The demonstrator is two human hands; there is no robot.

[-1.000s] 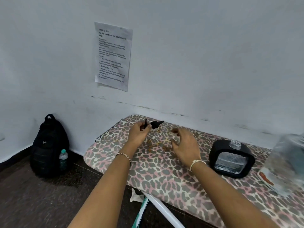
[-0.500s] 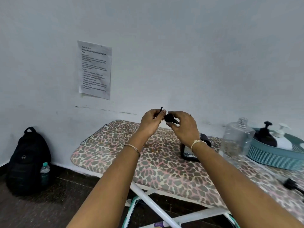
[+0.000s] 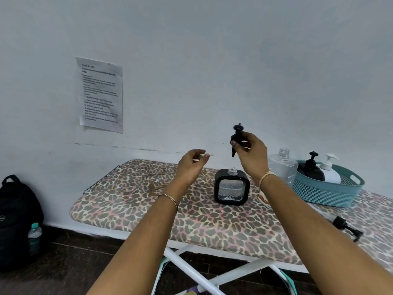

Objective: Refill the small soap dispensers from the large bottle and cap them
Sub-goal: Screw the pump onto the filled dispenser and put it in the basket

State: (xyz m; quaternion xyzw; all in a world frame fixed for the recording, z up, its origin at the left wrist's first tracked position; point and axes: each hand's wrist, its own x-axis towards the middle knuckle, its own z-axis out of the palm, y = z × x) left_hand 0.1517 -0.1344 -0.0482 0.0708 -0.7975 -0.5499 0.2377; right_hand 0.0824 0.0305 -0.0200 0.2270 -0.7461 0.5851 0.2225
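My right hand (image 3: 252, 153) pinches a black pump cap (image 3: 236, 138) upright in the air, above and slightly right of the square black dispenser (image 3: 231, 189), whose clear neck is uncapped. My left hand (image 3: 191, 165) hovers to the left of the cap with loosely curled fingers and holds nothing. The large clear bottle (image 3: 282, 169) stands uncapped behind my right wrist, partly hidden by it.
A teal basket (image 3: 327, 193) at the right holds a capped black dispenser (image 3: 312, 169) and a white one (image 3: 328, 170). Another black pump cap (image 3: 347, 228) lies on the leopard-print board (image 3: 170, 211). A black backpack (image 3: 17, 216) and a water bottle (image 3: 34, 237) sit on the floor at left.
Both hands held the black pump cap together; now my left hand has let go and dropped left. My right hand has lifted the cap upright to the right, over the square dispenser.
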